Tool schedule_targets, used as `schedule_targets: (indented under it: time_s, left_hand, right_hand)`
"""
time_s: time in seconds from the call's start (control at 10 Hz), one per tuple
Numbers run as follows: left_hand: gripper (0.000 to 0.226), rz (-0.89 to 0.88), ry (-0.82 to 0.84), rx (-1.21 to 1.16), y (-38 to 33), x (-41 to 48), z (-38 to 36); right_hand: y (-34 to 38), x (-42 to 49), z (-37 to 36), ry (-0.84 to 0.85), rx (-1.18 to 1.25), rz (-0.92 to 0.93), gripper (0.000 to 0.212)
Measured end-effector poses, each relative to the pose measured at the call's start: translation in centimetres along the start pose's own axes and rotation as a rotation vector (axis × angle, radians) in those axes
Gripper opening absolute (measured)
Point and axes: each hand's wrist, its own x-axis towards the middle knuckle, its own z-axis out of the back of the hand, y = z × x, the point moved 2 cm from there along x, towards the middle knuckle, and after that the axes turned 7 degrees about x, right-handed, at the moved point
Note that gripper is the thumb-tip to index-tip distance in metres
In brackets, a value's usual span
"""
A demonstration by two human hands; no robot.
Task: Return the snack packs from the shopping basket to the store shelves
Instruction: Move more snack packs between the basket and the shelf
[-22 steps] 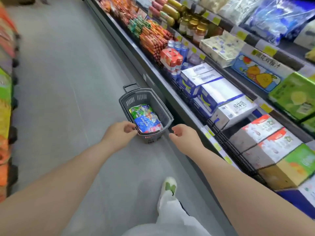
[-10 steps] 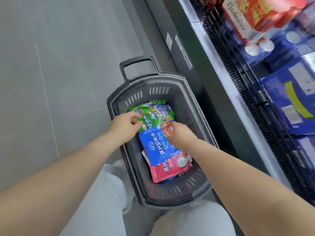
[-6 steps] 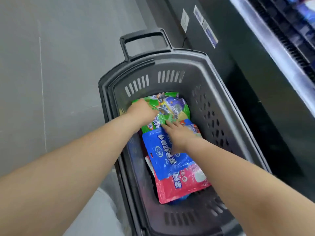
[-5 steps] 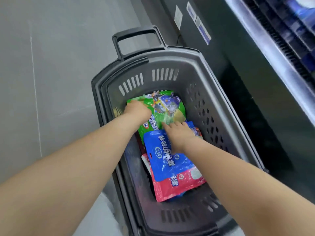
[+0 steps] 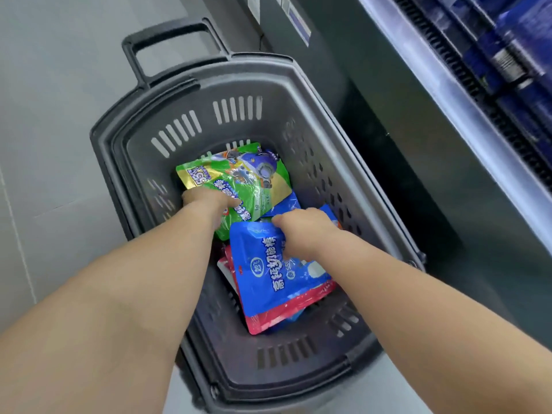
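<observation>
left hand clamped on crinkly green foil snack pack | right hand pinching glossy blue snack pouch, long axis toward person

A grey tiled floor is carrying a dark grey shopping basket, which is sitting just beside the dark base of the store shelves. The basket's handle is pointing away along the aisle. Inside the basket, a green snack pack, a blue snack pack and a red snack pack are lying overlapped.
</observation>
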Motion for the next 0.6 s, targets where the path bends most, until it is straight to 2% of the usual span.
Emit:
schedule_targets:
  time_s: [0.1,0.2,0.3,0.4,0.6]
  left_hand:
    - [0.053,-0.052,-0.11,-0.066,0.4,-1.3,0.5]
    - [0.029,-0.178,-0.19,-0.101,0.1,-2.7,1.3]
    - [0.018,-0.355,-0.249,0.121,-1.0,-4.6,3.0]
    - [0.019,-0.52,-0.368,0.391,-2.5,-6.9,5.3]
    - [0.016,-0.746,-0.403,0.615,-5.2,-9.1,8.8]
  right_hand:
    - [-0.1,-0.7,0.3,0.02,0.079,-0.026,0.031]
    - [-0.2,-1.6,0.7,-0.015,0.18,-0.086,0.027]
    - [-0.6,-2.9,1.7,-0.066,0.393,-0.169,0.033]
    - [-1.0,-3.9,2.7,-0.133,0.739,-0.221,0.02]
    - [-1.3,-4.0,3.8,-0.423,1.269,-0.32,0.022]
